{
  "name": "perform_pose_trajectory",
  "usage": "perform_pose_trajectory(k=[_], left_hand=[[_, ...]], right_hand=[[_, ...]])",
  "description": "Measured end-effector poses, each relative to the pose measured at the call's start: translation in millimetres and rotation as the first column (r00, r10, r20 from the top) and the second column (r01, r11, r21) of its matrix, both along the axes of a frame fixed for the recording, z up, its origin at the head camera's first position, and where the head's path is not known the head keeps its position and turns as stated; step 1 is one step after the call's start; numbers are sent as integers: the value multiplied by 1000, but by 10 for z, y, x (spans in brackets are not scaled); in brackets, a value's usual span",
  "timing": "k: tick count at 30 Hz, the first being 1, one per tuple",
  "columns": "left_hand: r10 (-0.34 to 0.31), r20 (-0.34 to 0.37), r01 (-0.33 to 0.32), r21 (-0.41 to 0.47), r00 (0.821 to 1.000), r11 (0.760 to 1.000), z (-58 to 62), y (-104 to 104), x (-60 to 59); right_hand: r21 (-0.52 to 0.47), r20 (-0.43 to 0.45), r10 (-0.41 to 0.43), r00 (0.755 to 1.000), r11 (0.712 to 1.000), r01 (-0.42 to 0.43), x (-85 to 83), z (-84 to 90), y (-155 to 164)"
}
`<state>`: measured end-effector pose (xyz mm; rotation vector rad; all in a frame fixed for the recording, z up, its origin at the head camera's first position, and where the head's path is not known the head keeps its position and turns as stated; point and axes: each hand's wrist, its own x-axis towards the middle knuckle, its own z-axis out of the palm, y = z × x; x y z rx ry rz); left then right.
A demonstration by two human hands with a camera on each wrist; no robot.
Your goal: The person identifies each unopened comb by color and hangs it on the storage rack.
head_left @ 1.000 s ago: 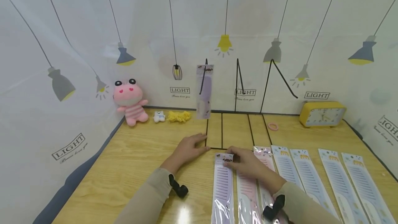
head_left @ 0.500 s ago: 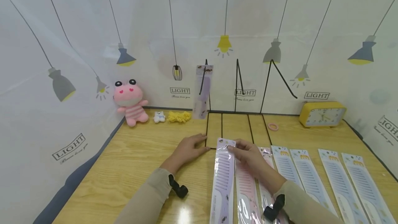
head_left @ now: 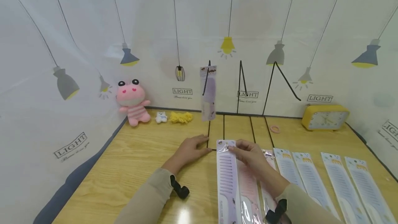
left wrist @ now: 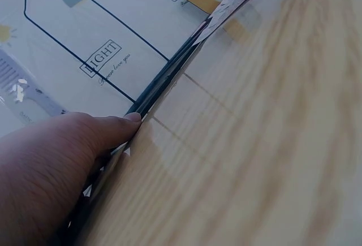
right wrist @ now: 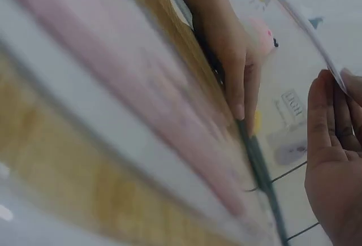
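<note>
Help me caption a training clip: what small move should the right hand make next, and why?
Probably raise the purple packaged comb toward the bare middle hook: the right hand pinches it near its top end, a similar comb hangs from the left hook, and the left hand touches the black rack's base.

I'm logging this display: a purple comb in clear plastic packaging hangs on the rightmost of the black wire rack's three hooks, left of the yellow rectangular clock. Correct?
Not the rightmost: the head view shows the hanging packaged purple comb on the leftmost hook of the black wire rack, left of the yellow clock.
</note>
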<state>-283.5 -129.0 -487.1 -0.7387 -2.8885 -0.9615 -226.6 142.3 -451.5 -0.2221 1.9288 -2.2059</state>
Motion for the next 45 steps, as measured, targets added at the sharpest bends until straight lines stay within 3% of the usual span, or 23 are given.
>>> perform_pose_trajectory(k=[3, 7, 12, 16, 21, 24, 31, 36, 45], left_hand=[[5, 4, -5, 4, 1000, 1000, -9, 12, 7], [11, -8, -11, 13, 1000, 1000, -30, 30, 12], [-1, -3, 1, 12, 1000, 1000, -71, 73, 1], [-6, -44, 6, 5, 999, 1000, -85, 90, -17], [1, -101, 1, 15, 995, 1000, -82, 79, -39], [10, -96, -9, 10, 995, 1000, -87, 64, -57], [-10, -102, 11, 10, 995, 1000, 5, 46, -72], [-8, -75, 8, 2, 997, 1000, -18, 20, -65], [3, -54, -3, 3, 999, 1000, -51, -14, -29]], right_hand=[[89, -87, 17, 996, 996, -9, 56, 112, -17], [132, -199, 79, 977, 990, -53, 139, 345, -53], [53, -290, 139, 947, 990, -129, 217, 688, -114], [-28, -352, 138, 926, 987, -157, 196, 946, -216], [4, -463, 60, 884, 998, -65, 124, 1222, -389], [57, -499, 11, 867, 998, 20, 43, 1346, -487], [99, -532, -81, 843, 983, 156, -205, 1463, -613], [107, -525, -92, 846, 979, 173, -259, 1469, -661], [158, -555, -91, 827, 965, 212, -310, 1492, -754]])
